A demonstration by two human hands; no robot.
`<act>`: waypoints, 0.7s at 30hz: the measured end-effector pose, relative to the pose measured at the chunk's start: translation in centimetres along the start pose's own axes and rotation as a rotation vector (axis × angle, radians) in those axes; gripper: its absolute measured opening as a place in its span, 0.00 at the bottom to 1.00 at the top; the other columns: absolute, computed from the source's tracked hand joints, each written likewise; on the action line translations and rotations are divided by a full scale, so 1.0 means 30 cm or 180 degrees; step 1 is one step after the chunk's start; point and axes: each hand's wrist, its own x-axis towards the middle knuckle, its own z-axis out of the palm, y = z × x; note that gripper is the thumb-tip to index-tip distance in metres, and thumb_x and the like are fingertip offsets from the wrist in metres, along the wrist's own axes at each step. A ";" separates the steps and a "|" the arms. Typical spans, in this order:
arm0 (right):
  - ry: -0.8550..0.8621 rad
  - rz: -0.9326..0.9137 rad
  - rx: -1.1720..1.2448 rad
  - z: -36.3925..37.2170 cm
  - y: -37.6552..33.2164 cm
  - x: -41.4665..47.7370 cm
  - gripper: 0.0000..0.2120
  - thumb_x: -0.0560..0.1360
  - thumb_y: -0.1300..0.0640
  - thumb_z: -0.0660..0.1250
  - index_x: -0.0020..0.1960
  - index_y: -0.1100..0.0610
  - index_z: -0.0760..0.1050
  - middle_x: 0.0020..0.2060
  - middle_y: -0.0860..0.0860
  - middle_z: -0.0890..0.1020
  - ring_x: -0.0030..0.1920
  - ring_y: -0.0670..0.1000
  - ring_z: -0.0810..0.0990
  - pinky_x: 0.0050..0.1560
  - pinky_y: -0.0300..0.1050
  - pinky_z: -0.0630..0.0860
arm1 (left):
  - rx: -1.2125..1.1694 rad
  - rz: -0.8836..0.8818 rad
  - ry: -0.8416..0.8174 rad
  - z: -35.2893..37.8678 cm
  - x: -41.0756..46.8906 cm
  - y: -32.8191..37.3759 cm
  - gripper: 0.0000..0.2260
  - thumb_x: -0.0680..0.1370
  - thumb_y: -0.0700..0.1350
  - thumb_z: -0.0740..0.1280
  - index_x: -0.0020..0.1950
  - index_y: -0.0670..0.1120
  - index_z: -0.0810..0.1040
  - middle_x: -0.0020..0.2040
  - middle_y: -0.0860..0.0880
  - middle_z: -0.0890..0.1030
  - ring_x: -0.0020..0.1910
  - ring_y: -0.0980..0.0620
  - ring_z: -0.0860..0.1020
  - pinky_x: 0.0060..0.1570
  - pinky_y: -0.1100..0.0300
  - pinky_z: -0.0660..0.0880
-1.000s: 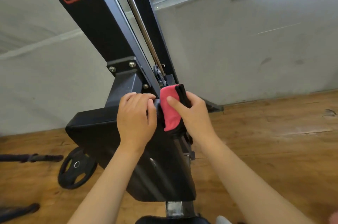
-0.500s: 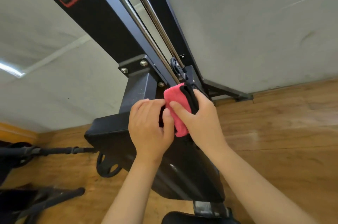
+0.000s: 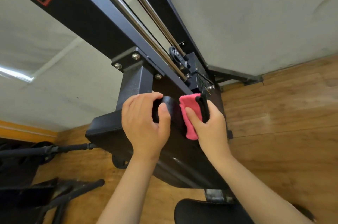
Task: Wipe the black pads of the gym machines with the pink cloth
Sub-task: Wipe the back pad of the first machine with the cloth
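Observation:
A narrow black pad point(image 3: 171, 109) juts out in front of the machine's upright. My left hand point(image 3: 144, 125) grips its left end, thumb on top and fingers curled over the far edge. My right hand point(image 3: 208, 126) holds the folded pink cloth point(image 3: 191, 114) with a black edge wrapped around the pad's right end, thumb pressing the cloth down. Below them lies a larger black padded support point(image 3: 102, 130), partly hidden by my forearms.
The black machine frame point(image 3: 95, 28) with two chrome guide rods point(image 3: 139, 17) and a pulley point(image 3: 174, 55) rises diagonally ahead. A barbell bar point(image 3: 54, 148) and dark frame parts lie at the lower left on the wooden floor. A black seat point(image 3: 204, 211) shows at the bottom. A grey wall stands behind.
The view has shifted so the frame and hands sit lower and further right. My hands have drawn apart, baring the pad between them. The cloth stays wrapped on the pad's right end.

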 end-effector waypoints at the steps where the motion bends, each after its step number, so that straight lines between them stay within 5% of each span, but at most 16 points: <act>1: 0.0000 0.0086 -0.0068 -0.011 0.024 -0.006 0.08 0.75 0.51 0.68 0.53 0.48 0.74 0.45 0.44 0.81 0.47 0.39 0.79 0.46 0.36 0.77 | -0.0008 -0.0001 0.0004 0.001 0.000 0.001 0.14 0.78 0.46 0.57 0.47 0.43 0.80 0.42 0.49 0.81 0.45 0.57 0.74 0.52 0.55 0.71; 11: 0.0119 -0.0095 0.0606 0.000 -0.087 0.000 0.06 0.76 0.54 0.69 0.52 0.53 0.75 0.42 0.48 0.80 0.44 0.41 0.79 0.42 0.31 0.75 | -0.0040 -0.0018 0.0021 0.002 -0.003 0.009 0.12 0.77 0.44 0.56 0.47 0.43 0.79 0.41 0.49 0.81 0.44 0.56 0.74 0.50 0.51 0.72; 21: 0.0087 -0.0376 -0.0008 0.007 0.033 -0.069 0.10 0.76 0.52 0.67 0.56 0.52 0.71 0.46 0.42 0.78 0.48 0.39 0.78 0.43 0.27 0.73 | -0.0030 -0.0059 0.0006 0.002 -0.003 0.010 0.13 0.78 0.44 0.56 0.47 0.43 0.79 0.42 0.49 0.80 0.44 0.55 0.75 0.49 0.50 0.74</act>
